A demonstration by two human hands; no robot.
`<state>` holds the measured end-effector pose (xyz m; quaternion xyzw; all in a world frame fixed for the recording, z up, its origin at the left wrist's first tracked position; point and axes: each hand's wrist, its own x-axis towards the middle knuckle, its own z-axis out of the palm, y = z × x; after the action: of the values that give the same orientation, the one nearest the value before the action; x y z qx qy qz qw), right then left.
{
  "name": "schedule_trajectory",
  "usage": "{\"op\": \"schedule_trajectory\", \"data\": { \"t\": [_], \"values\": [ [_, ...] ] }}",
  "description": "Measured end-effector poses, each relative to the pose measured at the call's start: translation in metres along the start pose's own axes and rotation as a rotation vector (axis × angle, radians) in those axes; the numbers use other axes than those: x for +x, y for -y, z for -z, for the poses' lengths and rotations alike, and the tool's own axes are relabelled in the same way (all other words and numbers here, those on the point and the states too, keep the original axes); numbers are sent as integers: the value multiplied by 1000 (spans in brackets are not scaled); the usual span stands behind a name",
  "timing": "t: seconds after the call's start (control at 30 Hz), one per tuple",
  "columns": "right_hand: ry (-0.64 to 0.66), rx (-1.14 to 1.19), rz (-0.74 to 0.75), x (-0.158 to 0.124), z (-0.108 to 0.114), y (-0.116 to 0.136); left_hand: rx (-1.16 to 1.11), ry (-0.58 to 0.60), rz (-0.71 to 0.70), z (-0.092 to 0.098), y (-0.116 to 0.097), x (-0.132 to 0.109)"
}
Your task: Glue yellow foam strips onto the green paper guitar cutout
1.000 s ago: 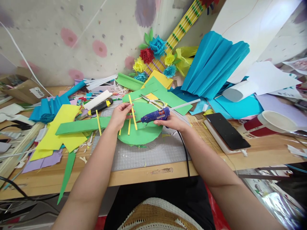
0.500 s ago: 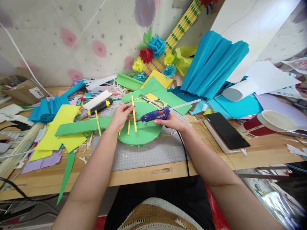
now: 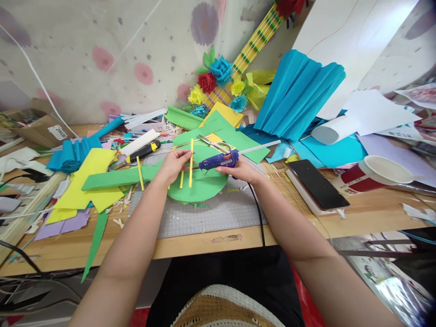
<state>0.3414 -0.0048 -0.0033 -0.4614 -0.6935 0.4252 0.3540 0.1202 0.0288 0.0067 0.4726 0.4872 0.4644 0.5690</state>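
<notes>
My left hand [image 3: 175,166] pinches a yellow paper strip [image 3: 191,169], held upright over a green paper guitar shape [image 3: 204,187]. In my right hand [image 3: 242,170] is a blue hot glue gun [image 3: 218,161], its nozzle pointing left toward the strip; whether they touch I cannot tell. A translucent glue stick [image 3: 261,146] juts from the gun's back. Another yellow strip [image 3: 140,173] crosses the guitar's long neck [image 3: 111,179], and a shorter one [image 3: 181,180] shows beside my left fingers. Scissors [image 3: 218,144] lie just behind the glue gun.
A grey cutting mat [image 3: 211,222] lies under the guitar shape. To the right are a phone [image 3: 318,184] and a paper cup [image 3: 371,175]. A utility knife [image 3: 145,151] and yellow paper [image 3: 83,175] lie left. The gun's black cord [image 3: 259,213] hangs over the table edge.
The yellow strip in my left hand has turned slightly more upright. My right hand keeps the glue gun close to it. The whole view has shifted a little.
</notes>
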Motion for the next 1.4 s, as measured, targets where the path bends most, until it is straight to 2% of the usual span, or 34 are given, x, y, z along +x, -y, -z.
{"op": "schedule_trajectory", "data": {
  "t": [0.3, 0.83, 1.4],
  "values": [
    [-32, 29, 0, 1, 0, -1, 3, 71, 29, 1, 4, 1],
    [-73, -43, 40, 2, 2, -6, 49, 94, 69, 0, 1, -2],
    [-199, 9, -38, 4, 2, -2, 101, 147, 92, 2, -1, -3]
  ]
}}
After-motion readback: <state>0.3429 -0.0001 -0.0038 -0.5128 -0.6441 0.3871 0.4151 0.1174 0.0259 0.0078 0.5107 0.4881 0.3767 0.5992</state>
